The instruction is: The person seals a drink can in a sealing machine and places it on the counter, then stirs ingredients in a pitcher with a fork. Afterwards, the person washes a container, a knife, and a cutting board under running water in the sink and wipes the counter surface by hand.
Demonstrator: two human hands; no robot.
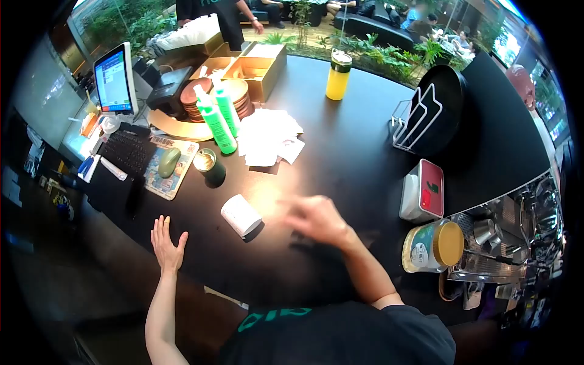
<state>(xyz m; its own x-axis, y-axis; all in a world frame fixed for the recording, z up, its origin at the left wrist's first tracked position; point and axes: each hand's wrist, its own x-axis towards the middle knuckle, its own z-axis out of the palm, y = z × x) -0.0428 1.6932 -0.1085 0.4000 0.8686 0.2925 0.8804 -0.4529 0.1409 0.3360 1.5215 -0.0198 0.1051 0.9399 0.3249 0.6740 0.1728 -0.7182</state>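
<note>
My left hand (168, 244) lies flat at the near edge of the black counter (286, 267), fingers spread, holding nothing. Over the counter's middle is my right hand (316, 219); its fingers are blurred by motion, and whether they hold anything cannot be made out. Between the two hands a white cylindrical roll or cup (241, 216) lies on its side, touched by neither. Behind it stands a dark cup (210, 167) with a light-coloured top. White papers (267, 137) are spread beyond, beside two green-and-white bottles (216, 121).
A monitor (114, 79), keyboard (126, 152) and mouse (170, 162) are at left. Stacked brown plates (240, 94) stand behind the bottles. At right are a white rack (420, 118), a red-lidded box (423, 190) and a gold-lidded jar (432, 246). A yellow bottle (338, 79) and another person (228, 24) are farther back.
</note>
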